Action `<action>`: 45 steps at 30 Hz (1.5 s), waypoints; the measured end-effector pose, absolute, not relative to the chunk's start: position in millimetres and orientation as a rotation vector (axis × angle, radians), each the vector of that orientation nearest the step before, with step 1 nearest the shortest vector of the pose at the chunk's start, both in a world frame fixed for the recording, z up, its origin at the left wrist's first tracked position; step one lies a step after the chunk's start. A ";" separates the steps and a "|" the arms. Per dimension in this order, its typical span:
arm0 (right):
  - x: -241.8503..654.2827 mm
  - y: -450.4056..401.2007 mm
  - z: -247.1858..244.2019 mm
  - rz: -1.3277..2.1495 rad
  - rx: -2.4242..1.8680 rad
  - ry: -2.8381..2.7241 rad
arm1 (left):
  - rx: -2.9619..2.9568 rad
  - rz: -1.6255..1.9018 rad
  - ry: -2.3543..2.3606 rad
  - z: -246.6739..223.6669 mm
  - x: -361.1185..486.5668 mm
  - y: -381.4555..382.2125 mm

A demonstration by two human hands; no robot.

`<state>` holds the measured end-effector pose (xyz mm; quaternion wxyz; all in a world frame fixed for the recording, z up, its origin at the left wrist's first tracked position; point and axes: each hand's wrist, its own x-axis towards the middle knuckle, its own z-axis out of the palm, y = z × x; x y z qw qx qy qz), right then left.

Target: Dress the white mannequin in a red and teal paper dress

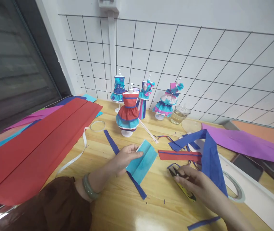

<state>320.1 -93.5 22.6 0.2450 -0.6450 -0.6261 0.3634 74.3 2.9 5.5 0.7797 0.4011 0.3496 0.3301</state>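
Observation:
My left hand (124,157) pinches a folded piece of turquoise crepe paper (143,163) between thumb and fingers, above the wooden table. A narrow dark blue strip (111,141) runs beneath that hand and paper. Lower right of centre, my right hand (194,181) has its fingers closed on small yellow-and-black thread snips (183,189), the pointed blades facing away from me. Beyond the hands, a miniature dress form in a red and turquoise paper dress (127,110) stands upright. A red strip with a blue line (180,155) lies between it and my right hand.
Three more dressed miniature forms (167,101) stand by the grid wall, near a glass cup (180,115). Large red paper (43,141) covers the left side. Blue paper (211,157), a tape roll (235,186), a phone (247,166) and purple paper (242,142) lie right.

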 end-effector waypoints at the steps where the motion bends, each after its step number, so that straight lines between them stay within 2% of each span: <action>1: 317.4 -92.9 24.1 1.047 -1.724 -1.640 | 0.867 0.708 0.756 5.7 74.5 2.2; 7: 300.3 -85.5 26.3 1.304 -1.566 -1.351 | 0.867 0.663 0.740 5.9 75.9 -1.2; 18: 286.7 -89.1 12.0 1.538 -1.450 -1.300 | 0.970 0.542 0.735 7.4 75.2 -4.3; 22: 282.5 -90.6 15.6 1.488 -1.488 -1.440 | 0.967 0.511 0.698 5.9 76.7 -5.9; 30: 281.2 -92.8 12.5 1.525 -1.473 -1.377 | 1.057 0.381 0.678 -2.2 74.9 -8.2; 45: 276.7 -91.1 13.6 1.565 -1.462 -1.434 | 1.286 0.371 0.770 -0.7 77.7 -11.2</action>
